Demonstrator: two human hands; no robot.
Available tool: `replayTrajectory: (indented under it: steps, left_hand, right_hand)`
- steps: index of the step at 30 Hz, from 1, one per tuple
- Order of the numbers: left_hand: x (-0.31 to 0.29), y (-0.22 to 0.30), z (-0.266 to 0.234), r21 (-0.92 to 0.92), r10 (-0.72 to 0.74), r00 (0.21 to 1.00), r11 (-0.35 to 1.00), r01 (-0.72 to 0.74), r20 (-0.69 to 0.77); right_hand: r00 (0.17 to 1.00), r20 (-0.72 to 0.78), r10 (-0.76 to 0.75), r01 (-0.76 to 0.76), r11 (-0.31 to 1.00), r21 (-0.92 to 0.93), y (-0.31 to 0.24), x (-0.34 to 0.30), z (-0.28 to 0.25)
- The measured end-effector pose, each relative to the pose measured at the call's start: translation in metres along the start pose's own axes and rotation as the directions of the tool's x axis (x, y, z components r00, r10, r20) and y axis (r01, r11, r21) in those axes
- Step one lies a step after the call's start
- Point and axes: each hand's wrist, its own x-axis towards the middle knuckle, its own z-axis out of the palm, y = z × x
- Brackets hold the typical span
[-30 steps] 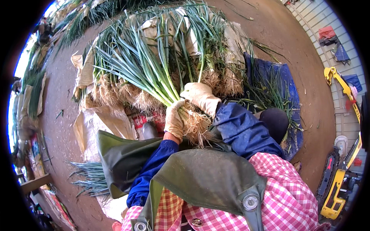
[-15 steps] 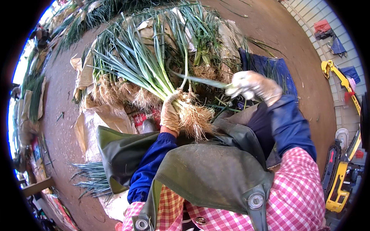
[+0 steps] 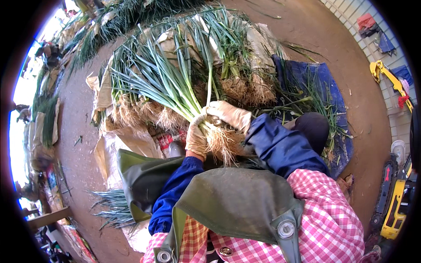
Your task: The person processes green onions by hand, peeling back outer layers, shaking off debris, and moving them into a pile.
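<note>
My left hand (image 3: 196, 136), in a pale work glove, is wrapped round the lower stalks of a bunch of green onions (image 3: 177, 93). The leaves fan out away from me and the tangled roots (image 3: 223, 142) hang toward my lap. Against the same bunch, just above the roots, my gloved right hand (image 3: 230, 115) has its fingers closed at a single stalk (image 3: 209, 83) that stands more upright than the others. The fingertips are partly hidden among the stalks.
Beyond my hands lie more rooted green onions (image 3: 232, 57) on sacking. A blue sheet (image 3: 340, 109) with leafy scraps is at the right. Cut leaves (image 3: 115, 206) lie at the lower left. A yellow toy excavator (image 3: 394, 204) stands by the tiled edge. A green apron (image 3: 237, 201) covers my lap.
My right hand has come back leftward from the right side to the bunch. The leaf strip it held out there is no longer in it. My left hand keeps its grip.
</note>
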Motion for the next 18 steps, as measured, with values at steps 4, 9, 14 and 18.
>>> replayTrajectory:
  steps: [4, 9, 14, 18]
  left_hand:
    - [-0.013, 0.009, 0.003, 0.058, -0.018, 0.997, 0.998, 0.023, -0.073]
    - [0.017, -0.009, -0.028, -0.03, -0.156, 0.97, 0.988, 0.154, -0.188]
    - [0.023, -0.014, -0.036, 0.035, -0.177, 0.967, 0.982, 0.186, -0.182]
    - [0.018, 0.002, -0.038, 0.236, -0.061, 0.972, 0.965, 0.116, -0.227]
  right_hand:
    - [0.967, -0.157, -0.198, -0.027, 0.535, -0.844, -0.023, -0.009, 0.021]
    - [0.99, 0.116, 0.082, 0.099, 0.191, -0.977, -0.037, -0.022, 0.027]
    - [0.934, 0.356, 0.011, 0.308, 0.476, -0.824, -0.007, -0.019, -0.001]
    - [0.787, 0.429, 0.444, -0.439, 0.891, -0.118, 0.009, 0.002, -0.034]
